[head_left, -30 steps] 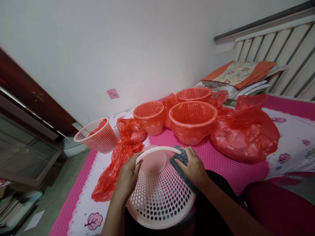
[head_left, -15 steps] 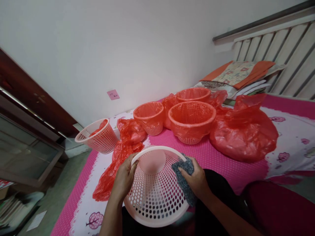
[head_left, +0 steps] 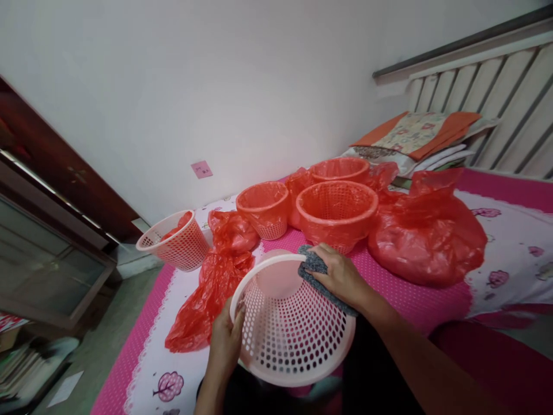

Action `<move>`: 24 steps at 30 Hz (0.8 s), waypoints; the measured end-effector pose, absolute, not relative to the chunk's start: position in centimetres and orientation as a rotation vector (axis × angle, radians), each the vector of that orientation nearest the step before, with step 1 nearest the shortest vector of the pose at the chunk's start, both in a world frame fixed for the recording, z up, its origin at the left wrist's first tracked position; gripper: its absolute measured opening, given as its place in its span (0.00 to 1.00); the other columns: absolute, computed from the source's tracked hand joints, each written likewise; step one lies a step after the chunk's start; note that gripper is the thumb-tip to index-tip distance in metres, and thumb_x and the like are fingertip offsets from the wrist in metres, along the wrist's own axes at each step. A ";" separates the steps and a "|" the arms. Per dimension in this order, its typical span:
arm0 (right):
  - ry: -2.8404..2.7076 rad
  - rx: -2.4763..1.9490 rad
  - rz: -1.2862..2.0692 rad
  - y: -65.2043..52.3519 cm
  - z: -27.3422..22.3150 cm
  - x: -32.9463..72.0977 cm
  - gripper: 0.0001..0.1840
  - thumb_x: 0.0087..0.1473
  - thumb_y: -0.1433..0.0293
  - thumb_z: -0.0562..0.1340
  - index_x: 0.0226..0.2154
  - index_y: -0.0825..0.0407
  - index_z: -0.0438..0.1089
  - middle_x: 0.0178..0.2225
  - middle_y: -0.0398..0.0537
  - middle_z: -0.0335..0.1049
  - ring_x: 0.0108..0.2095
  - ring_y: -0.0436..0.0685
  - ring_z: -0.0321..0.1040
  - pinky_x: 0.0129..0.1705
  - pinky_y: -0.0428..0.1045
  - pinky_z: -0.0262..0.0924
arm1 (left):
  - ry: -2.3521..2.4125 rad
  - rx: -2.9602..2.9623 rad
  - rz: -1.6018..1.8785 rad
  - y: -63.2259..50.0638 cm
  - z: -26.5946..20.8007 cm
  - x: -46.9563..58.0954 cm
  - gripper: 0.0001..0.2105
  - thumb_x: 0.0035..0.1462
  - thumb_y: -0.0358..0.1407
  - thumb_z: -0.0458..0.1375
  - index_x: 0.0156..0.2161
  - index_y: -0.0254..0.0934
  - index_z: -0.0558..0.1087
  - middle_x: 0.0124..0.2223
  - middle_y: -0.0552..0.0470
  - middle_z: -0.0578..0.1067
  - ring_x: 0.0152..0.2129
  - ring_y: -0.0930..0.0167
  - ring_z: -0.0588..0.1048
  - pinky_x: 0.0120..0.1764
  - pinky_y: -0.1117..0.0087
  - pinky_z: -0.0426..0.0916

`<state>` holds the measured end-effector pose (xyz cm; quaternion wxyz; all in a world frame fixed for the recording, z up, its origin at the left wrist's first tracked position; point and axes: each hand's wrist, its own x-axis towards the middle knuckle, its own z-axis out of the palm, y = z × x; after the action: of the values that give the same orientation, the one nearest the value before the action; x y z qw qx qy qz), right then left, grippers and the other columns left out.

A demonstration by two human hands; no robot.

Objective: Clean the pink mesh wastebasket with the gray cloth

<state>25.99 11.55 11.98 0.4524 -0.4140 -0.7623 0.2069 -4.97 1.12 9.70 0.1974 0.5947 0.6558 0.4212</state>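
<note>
A pale pink perforated plastic basket (head_left: pixel 298 328) is tilted with its open mouth toward me, above my lap. My left hand (head_left: pixel 227 334) grips its rim on the left side, thumb inside. On the upper right of the rim, my right hand (head_left: pixel 337 271) pinches a grey cloth (head_left: pixel 313 265) folded over the edge; part of the cloth hangs along the basket's outer right side. Just left of the basket lies a crumpled red plastic bag (head_left: pixel 211 305) on the bed cover.
Several baskets lined with red bags (head_left: pixel 337 210) stand behind on the pink bedspread (head_left: pixel 415 300). A filled red bag (head_left: pixel 427 242) sits at right. Another pink basket (head_left: pixel 184 253) leans at left. Folded bedding (head_left: pixel 419 135) lies by the radiator (head_left: pixel 484 92).
My right hand and the cloth have moved up and left along the rim. The basket has turned and shifted slightly right, and my left hand now holds it lower.
</note>
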 end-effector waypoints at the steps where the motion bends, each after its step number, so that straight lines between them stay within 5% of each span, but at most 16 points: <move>1: -1.938 -1.015 0.475 11.8 12.5 25.8 0.18 0.57 0.74 0.69 0.50 0.47 0.74 0.46 0.50 0.76 0.49 0.63 0.74 0.52 0.58 0.68 | 1.855 1.687 1.168 0.8 9.4 -4.9 0.22 0.67 0.47 0.56 0.56 0.34 0.77 0.54 0.38 0.84 0.53 0.54 0.81 0.58 0.49 0.74; 8: -2.100 -0.966 0.317 11.9 13.2 23.1 0.17 0.61 0.75 0.67 0.51 0.47 0.73 0.43 0.50 0.74 0.47 0.63 0.72 0.49 0.56 0.67 | 1.972 2.213 1.115 1.4 13.6 -2.6 0.23 0.68 0.39 0.57 0.65 0.36 0.71 0.65 0.36 0.77 0.62 0.54 0.75 0.64 0.44 0.68; 17: -2.004 -0.936 0.312 11.2 11.6 24.1 0.40 0.62 0.69 0.67 0.72 0.42 0.55 0.59 0.55 0.73 0.59 0.68 0.72 0.61 0.66 0.67 | 1.918 2.164 0.707 6.2 17.3 -0.3 0.22 0.71 0.33 0.52 0.66 0.39 0.71 0.62 0.38 0.80 0.57 0.54 0.80 0.58 0.48 0.75; 24: -1.909 -0.941 0.133 10.7 8.9 25.2 0.32 0.71 0.66 0.58 0.74 0.43 0.54 0.56 0.56 0.77 0.55 0.67 0.75 0.57 0.65 0.71 | 1.850 2.198 0.691 6.0 17.7 1.5 0.22 0.70 0.30 0.51 0.67 0.38 0.70 0.66 0.37 0.76 0.60 0.55 0.78 0.60 0.49 0.73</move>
<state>25.20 10.68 8.87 0.4835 -0.3861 -0.7837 0.0545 1.49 5.97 17.67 0.0931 0.7406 0.6234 0.2328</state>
